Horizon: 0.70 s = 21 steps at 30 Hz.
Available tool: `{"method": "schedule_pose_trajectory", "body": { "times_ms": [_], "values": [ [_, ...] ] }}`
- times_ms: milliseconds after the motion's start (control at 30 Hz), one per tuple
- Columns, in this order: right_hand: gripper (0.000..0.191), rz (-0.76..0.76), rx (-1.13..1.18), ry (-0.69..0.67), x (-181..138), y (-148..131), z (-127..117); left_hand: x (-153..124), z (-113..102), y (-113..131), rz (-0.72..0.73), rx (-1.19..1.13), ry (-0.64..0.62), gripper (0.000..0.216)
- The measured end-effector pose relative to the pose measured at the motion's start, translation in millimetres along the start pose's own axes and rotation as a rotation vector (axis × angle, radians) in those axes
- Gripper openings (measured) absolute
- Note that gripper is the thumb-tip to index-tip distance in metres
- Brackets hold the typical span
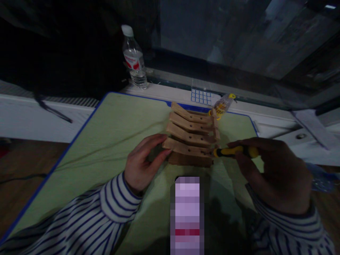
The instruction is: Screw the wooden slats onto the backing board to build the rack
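Observation:
A small wooden slatted piece stands on the table, its several curved slats in a row, with dark holes along them. My left hand pinches the left end of the nearest slat between thumb and fingers. In my right hand is a screwdriver with a yellow and black handle. It points left, and its tip is at the right part of that same slat, near a hole. Dim light hides whether the tip sits in a screw.
The pale green table has a blue edge. A phone with a blurred screen lies in front of me. Behind the wood are a small plastic bag and a blue-gridded sheet. A water bottle stands on the sill.

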State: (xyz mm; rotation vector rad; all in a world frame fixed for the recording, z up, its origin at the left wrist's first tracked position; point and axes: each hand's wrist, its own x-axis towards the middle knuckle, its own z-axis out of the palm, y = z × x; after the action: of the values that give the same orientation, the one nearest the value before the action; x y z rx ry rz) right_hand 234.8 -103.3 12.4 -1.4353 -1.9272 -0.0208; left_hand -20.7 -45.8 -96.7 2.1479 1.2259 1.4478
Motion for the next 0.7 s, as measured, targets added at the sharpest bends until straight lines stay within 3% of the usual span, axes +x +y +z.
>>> {"method": "schedule_pose_trajectory", "body": {
  "times_ms": [233, 700],
  "values": [
    [0.035, 0.082, 0.146, -0.017, -5.5, 1.9, 1.7, -0.1, -0.3, 0.0, -0.023, 0.007, -0.006, 0.033],
    [0.033, 0.05, 0.084, -0.012, -4.0, 1.2, 1.4, 1.3, -0.6, 2.1, -0.019, 0.013, -0.004, 0.032]
  ]
}}
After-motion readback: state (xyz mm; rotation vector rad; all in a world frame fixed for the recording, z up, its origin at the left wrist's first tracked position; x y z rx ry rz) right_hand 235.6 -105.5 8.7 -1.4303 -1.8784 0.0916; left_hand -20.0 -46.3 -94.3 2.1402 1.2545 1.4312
